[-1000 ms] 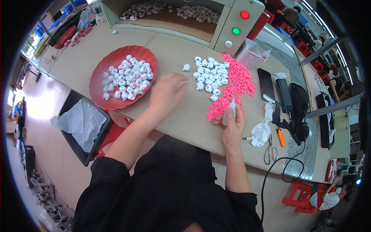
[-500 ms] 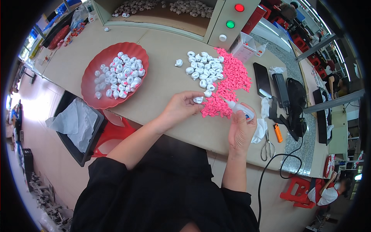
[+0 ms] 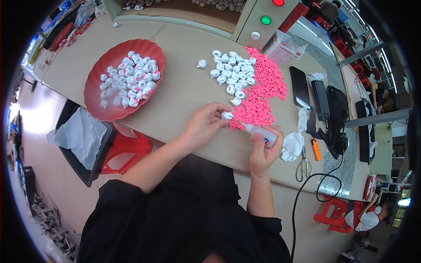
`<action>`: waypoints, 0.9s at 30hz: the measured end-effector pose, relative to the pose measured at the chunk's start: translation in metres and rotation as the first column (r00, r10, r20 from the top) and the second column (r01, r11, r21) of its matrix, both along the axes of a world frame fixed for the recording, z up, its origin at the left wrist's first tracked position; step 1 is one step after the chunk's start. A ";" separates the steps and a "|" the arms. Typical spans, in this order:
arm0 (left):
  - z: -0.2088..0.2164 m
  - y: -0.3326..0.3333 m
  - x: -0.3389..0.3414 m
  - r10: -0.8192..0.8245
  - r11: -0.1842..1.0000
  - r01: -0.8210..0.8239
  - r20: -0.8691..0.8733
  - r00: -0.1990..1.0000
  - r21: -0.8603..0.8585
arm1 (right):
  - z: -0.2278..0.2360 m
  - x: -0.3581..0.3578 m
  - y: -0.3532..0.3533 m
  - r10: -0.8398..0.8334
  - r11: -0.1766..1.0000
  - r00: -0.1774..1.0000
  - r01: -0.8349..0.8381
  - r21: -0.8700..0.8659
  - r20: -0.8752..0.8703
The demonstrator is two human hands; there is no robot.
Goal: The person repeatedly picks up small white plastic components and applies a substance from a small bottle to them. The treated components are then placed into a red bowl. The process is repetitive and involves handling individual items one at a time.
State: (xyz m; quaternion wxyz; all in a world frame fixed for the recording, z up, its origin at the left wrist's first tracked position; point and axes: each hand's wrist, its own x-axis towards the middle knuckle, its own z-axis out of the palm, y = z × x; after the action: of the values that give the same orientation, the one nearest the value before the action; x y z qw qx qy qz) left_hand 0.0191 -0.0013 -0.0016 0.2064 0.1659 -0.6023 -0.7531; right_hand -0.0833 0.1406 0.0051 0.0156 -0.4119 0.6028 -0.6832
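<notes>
Between the fingertips of my left hand [image 3: 205,124] is a small white rounded piece [image 3: 226,115]. My right hand [image 3: 265,154] grips a translucent glue bottle [image 3: 263,135], its narrow nozzle tilted up and left toward that piece, with a small gap between. Just beyond both hands lies a spread of small pink pieces [image 3: 254,108]. Similar white pieces [image 3: 234,72] are grouped on the table left of the pink ones, and one sits alone farther left. A red scalloped bowl [image 3: 94,103] at the left holds many white pieces, some with pink bits on them.
On the right lie a black phone [image 3: 300,87], a dark oblong case [image 3: 320,100], white cloth [image 3: 292,147], scissors [image 3: 302,168] and an orange lighter [image 3: 316,150]. A white box [image 3: 279,49] stands by the cabinet with lit buttons [image 3: 265,20]. A black tray [image 3: 90,171] sits on a red stool [image 3: 127,151].
My right hand has moved left and slightly down, bringing the bottle's nozzle closer to the white piece. My left hand still pinches that piece. The whole view has shifted a little.
</notes>
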 end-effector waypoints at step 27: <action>0.003 -0.001 -0.001 -0.023 1.000 0.023 0.022 0.999 0.007 | 0.000 0.003 -0.004 0.047 0.998 0.999 -0.047 0.050 0.005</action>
State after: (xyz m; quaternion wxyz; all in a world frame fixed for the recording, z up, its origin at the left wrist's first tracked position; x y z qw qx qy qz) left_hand 0.0179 -0.0027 0.0012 0.1904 0.1678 -0.6041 -0.7555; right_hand -0.0800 0.1365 0.0056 0.0432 -0.4241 0.6100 -0.6680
